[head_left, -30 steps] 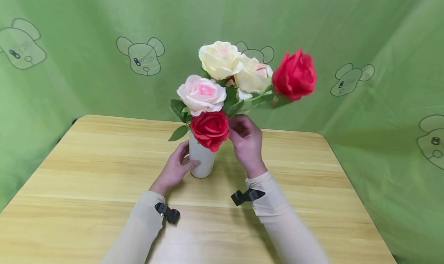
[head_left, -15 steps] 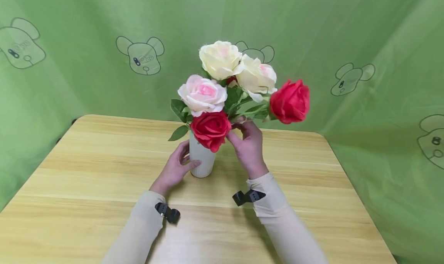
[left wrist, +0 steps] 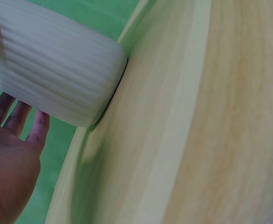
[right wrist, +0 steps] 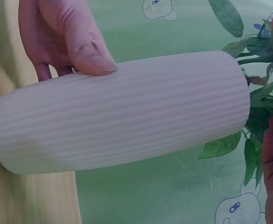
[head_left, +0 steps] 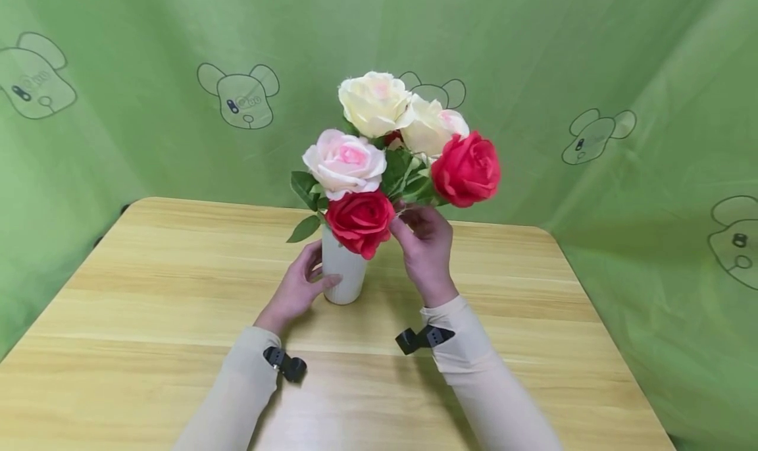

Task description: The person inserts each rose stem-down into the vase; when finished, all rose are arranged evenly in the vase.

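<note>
A white ribbed vase (head_left: 345, 274) stands upright on the table, with several artificial roses rising from it. My left hand (head_left: 294, 285) grips the vase low on its left side; the left wrist view shows fingertips along its ribbed wall (left wrist: 57, 60). My right hand (head_left: 429, 252) pinches the stem of a red rose (head_left: 466, 169) just right of the vase mouth. That bloom leans right, beside a cream rose (head_left: 429, 127). Another red rose (head_left: 360, 223) hangs over the vase front, hiding its rim in the head view, under a pale pink rose (head_left: 345, 162).
A second cream rose (head_left: 374, 103) tops the bunch. The light wood table (head_left: 177, 293) extends around the vase to rounded far corners. Green curtains (head_left: 142, 141) printed with bear heads hang behind and at both sides. Small dark cameras (head_left: 423, 338) sit on both wrists.
The right-hand red rose has dropped and swung left toward the bunch, its stem in my right hand. My left hand and the vase stay put.
</note>
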{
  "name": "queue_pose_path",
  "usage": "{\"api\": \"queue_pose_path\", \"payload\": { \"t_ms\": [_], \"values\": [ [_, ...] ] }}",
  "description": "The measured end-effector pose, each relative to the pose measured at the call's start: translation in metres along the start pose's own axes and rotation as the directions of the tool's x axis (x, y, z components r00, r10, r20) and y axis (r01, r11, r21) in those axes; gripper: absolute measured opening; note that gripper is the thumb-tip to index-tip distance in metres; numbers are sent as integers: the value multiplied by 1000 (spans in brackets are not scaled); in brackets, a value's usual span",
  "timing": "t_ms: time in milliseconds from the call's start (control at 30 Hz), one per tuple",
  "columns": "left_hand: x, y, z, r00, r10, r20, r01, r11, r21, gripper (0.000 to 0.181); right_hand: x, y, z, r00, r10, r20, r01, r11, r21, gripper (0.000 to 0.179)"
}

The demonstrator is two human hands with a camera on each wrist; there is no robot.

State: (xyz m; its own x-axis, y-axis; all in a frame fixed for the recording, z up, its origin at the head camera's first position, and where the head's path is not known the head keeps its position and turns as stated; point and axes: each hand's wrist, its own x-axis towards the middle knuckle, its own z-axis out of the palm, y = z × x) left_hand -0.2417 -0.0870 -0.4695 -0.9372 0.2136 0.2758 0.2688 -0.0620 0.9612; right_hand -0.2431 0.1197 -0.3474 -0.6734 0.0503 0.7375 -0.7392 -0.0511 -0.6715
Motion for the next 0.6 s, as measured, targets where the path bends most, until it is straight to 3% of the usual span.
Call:
{"api": "queue_pose_path", "payload": {
  "t_ms": [333, 600],
  "values": [
    [0, 1, -1, 1000, 8, -1, -8, 1000, 10, 69, -5, 9, 2, 985, 158, 72, -152, 984, -91, 16],
    [-1, 2, 0, 1000, -3, 3, 3, 1000, 7, 69, -6, 10, 3, 963, 239, 121, -217, 961, -175, 19]
  ]
}}
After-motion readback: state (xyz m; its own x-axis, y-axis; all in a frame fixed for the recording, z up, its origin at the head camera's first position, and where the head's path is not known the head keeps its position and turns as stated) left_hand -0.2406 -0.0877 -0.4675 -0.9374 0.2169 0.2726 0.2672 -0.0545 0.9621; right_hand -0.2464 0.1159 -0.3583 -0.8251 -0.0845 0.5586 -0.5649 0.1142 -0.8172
